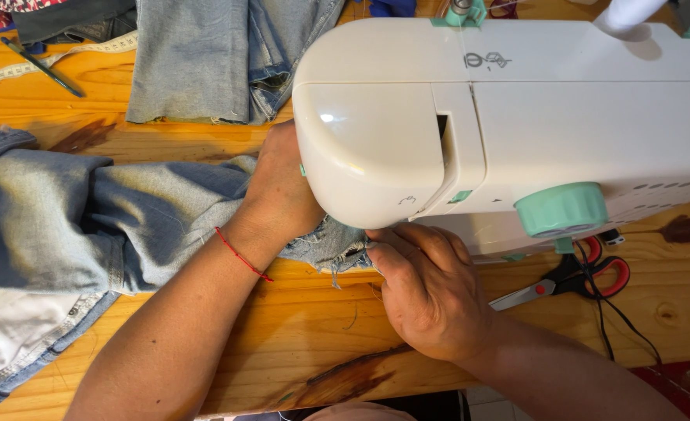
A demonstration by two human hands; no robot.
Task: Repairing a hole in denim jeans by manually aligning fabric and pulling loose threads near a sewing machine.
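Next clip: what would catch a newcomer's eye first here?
The big white sewing machine with mint-green knobs fills the upper right. Both hands work at its base: the left hand presses the frayed blue denim spread across the left, and the right hand pinches its edge. Red-handled scissors lie on the wooden table at right.

Knotty wooden table (298, 327), perhaps varnished

left hand (282, 191): bare, no rings in view, fingers partly hidden | left wrist: thin red cord bracelet (242, 255) | left forearm: bare, no sleeve | right hand (430, 292): bare, short nails, no rings or watch | right forearm: bare, sleeveless as far as shown | lower edge: pale pinkish garment (352, 412), possibly a top, too cropped to tell
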